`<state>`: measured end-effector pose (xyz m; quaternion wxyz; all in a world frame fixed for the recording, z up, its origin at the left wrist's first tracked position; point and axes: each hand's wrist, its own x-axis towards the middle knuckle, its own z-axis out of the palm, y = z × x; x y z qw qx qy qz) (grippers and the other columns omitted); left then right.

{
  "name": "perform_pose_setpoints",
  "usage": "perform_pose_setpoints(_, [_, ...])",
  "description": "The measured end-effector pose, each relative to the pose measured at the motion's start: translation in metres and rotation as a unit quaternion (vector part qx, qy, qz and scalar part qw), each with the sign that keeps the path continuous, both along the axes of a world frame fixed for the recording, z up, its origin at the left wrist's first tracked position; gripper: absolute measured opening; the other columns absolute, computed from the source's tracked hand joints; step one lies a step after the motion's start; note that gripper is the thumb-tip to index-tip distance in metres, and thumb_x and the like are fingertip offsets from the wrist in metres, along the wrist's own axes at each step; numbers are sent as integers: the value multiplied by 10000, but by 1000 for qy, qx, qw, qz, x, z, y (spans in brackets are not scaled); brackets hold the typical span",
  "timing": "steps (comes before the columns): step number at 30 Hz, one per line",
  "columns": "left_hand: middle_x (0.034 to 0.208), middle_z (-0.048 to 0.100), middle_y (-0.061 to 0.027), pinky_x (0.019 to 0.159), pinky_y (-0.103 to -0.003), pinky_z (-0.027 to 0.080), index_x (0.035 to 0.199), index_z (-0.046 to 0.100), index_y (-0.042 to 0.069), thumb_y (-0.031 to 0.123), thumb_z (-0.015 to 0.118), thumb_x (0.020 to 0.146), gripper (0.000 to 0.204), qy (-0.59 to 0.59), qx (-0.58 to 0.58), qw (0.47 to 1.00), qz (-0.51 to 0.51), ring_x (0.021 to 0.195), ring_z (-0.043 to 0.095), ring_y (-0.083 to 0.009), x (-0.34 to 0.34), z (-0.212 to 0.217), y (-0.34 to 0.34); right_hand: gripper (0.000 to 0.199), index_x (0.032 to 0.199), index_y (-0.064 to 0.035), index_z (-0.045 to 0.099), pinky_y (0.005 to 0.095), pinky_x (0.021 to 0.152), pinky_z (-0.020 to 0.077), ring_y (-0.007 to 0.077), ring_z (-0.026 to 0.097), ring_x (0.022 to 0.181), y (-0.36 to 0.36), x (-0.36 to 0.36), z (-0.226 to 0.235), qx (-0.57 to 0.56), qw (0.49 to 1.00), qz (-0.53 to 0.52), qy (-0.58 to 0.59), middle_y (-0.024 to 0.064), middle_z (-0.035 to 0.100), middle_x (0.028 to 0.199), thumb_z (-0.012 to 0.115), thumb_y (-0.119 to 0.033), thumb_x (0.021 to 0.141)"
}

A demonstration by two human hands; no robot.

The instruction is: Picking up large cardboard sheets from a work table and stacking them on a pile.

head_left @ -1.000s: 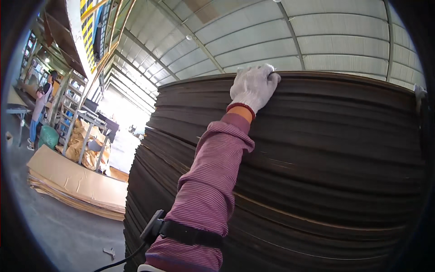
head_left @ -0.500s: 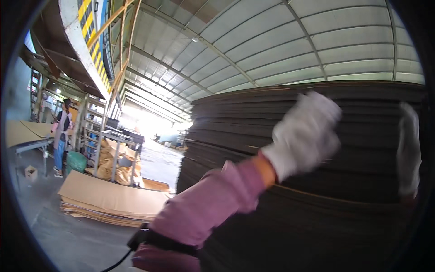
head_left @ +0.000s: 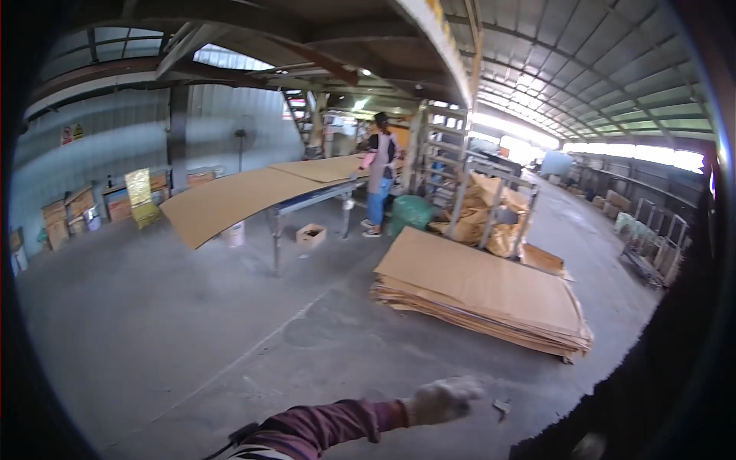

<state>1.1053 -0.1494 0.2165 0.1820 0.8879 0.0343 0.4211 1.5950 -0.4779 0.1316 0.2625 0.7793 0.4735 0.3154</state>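
Dark stack (head_left: 648, 383) at lower right, to the right of the left hand (head_left: 443, 401), floor showing between. Left glove blurred, nothing visible in it, finger spread can't tell. Right hand (head_left: 590, 446): dim pale patch against the stack, contact and grip can't tell. Brown sheet pile (head_left: 483, 284) beyond left hand; co-worker (head_left: 379, 172) by table (head_left: 277, 238) farther back.

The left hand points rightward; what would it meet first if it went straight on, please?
The left hand would probably meet the dark stack at right, though depth is unclear; the small scrap on the floor seems to lie below its path.
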Motion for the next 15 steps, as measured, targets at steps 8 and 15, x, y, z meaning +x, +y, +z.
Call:
perform_pose_setpoints(8, [785, 670, -159, 622, -408, 464, 847, 671, 42, 316, 491, 852, 329, 81, -495, 637, 586, 689, 624, -299, -439, -199, 232, 145, 772, -98, 604, 336, 579, 453, 156, 557, 669, 215, -101, -168, -229, 857, -221, 406, 39, 578, 729, 538, -181, 871])
perform_pose_setpoints(15, [1050, 629, -107, 812, -354, 478, 1083, 606, 68, 146, 481, 882, 249, 213, -298, 259, 894, 957, 592, -224, -763, -355, -70, 155, 719, -127, 591, 344, 513, 420, 156, 538, 636, 792, -263, -260, -129, 789, 233, 554, 0, 555, 706, 621, -215, 843])
